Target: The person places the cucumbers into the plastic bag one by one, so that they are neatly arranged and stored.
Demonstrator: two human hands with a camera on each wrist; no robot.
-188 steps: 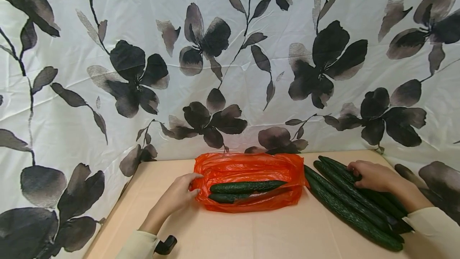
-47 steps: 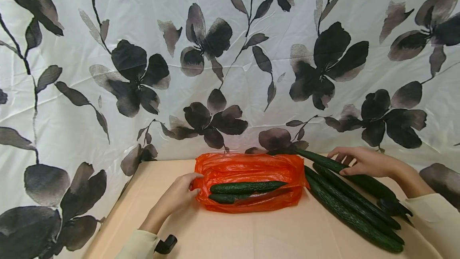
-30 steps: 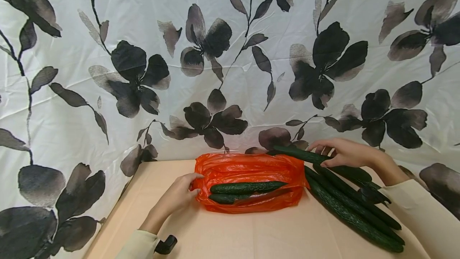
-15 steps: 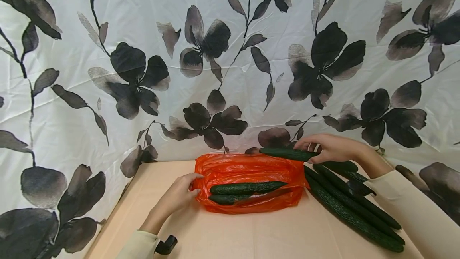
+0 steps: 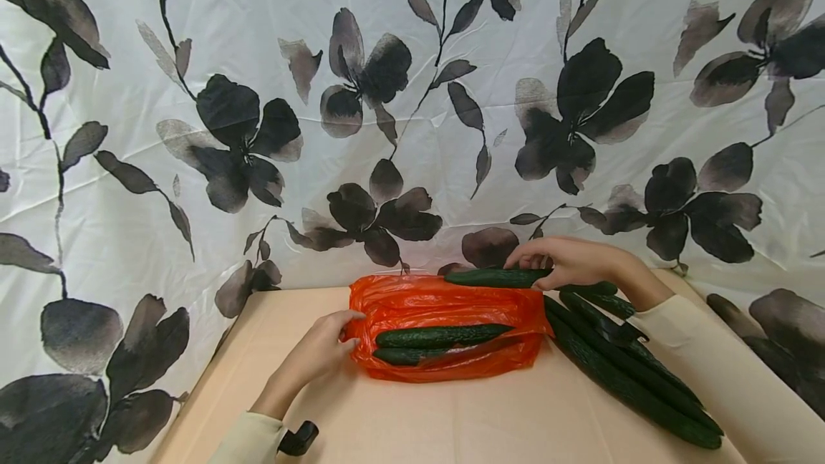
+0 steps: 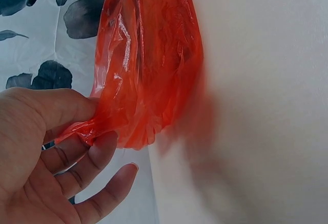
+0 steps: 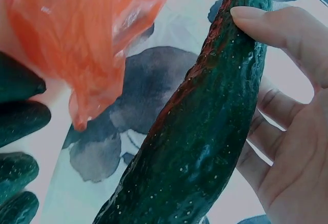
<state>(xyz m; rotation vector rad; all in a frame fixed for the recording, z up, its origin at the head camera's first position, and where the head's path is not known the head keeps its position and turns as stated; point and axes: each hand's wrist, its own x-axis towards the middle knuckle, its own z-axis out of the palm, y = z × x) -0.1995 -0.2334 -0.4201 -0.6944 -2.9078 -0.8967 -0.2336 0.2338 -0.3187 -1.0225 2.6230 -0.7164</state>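
Observation:
An orange-red plastic bag (image 5: 451,299) lies on the table with two dark green cucumbers (image 5: 445,336) showing at its opening. At its left end, my left hand (image 5: 314,349) pinches a gathered corner of the plastic between thumb and fingers, as the left wrist view shows of the bag (image 6: 146,65). My right hand (image 5: 583,263) grips another long cucumber (image 5: 493,278) across its middle, thumb on one side and fingers on the other. That cucumber's left tip reaches over the bag's back edge. In the right wrist view the held cucumber (image 7: 210,111) shows bumpy skin, apart from the bag.
Several more cucumbers (image 5: 619,371) lie side by side, slanting, to the right of the bag, partly under the right forearm. The beige table (image 5: 412,421) ends at the back against a white floral cloth (image 5: 451,149). A black wrist camera (image 5: 298,439) sits by the left sleeve.
My right hand has picked a cucumber from the pile on the right and carried it left and up to the bag's back edge. My left hand keeps its place on the bag.

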